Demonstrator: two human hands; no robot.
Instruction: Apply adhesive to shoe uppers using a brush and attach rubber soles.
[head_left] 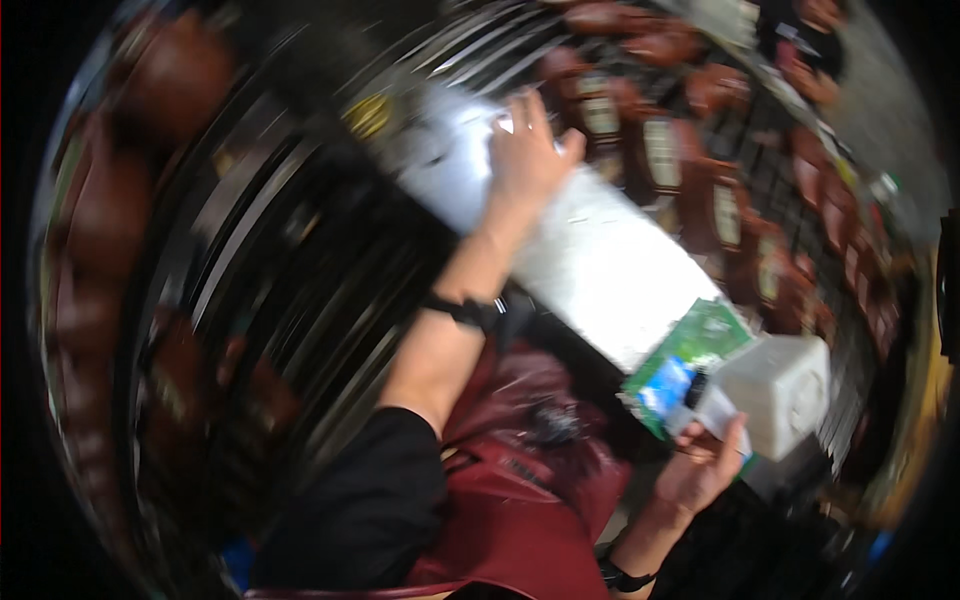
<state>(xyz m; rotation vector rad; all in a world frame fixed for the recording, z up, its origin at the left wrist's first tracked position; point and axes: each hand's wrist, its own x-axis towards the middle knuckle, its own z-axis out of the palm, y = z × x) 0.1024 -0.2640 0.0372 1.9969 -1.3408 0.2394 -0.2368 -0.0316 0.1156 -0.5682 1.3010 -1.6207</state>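
A white slab-like work surface [610, 265] runs diagonally in front of me, its far left part glaring. Over that part reaches my left hand [530, 155], thumb apart and fingers stretched out; blur hides whether the fingertips touch it. My right hand [700, 470] is at the near right, its fingers curled around a white object [716, 410], whose kind I cannot make out. Just beyond that hand, a green and blue plastic packet [690, 355] lies on the slab's right end. A whitish plastic container [775, 390] stands beside the packet.
Rows of reddish-brown, shoe-like leather items [660, 155] fill dark racks beyond the slab. More brown items [105, 210] stand along the left. A yellow coil [370, 115] sits near the slab's far left end. Another person [805, 50] is at the far right.
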